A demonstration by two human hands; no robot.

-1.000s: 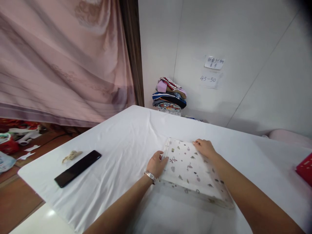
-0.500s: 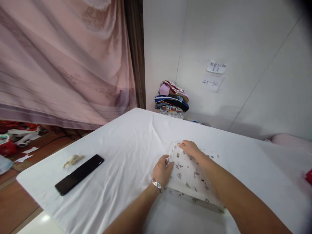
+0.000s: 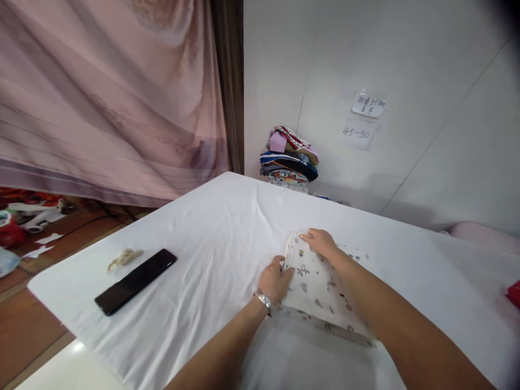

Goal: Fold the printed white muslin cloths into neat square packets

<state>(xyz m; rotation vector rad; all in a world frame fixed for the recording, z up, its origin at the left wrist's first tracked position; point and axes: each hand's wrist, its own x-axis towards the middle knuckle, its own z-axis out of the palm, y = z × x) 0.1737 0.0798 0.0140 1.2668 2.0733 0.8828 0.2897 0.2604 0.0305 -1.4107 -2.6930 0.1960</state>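
A folded white cloth with small printed figures [image 3: 320, 290] lies on the table's white sheet [image 3: 211, 244]. My left hand [image 3: 275, 280], with a metal watch at the wrist, pinches the cloth's left edge, thumb on top. At the far left corner of the cloth my right hand [image 3: 323, 242] lies flat, fingers stretched and pressing down. My right forearm crosses over the cloth's right part and hides it.
A black phone [image 3: 136, 280] and a small tan cord [image 3: 124, 258] lie on the sheet at the left. A pile of folded clothes [image 3: 289, 160] stands at the wall behind the table. A pink curtain [image 3: 109, 92] hangs left; something red [image 3: 514, 295] shows at the right edge.
My right hand slid left along the cloth's far edge to its left corner. The cloth now looks narrower and more gathered at the left edge. My left hand stays on that edge.
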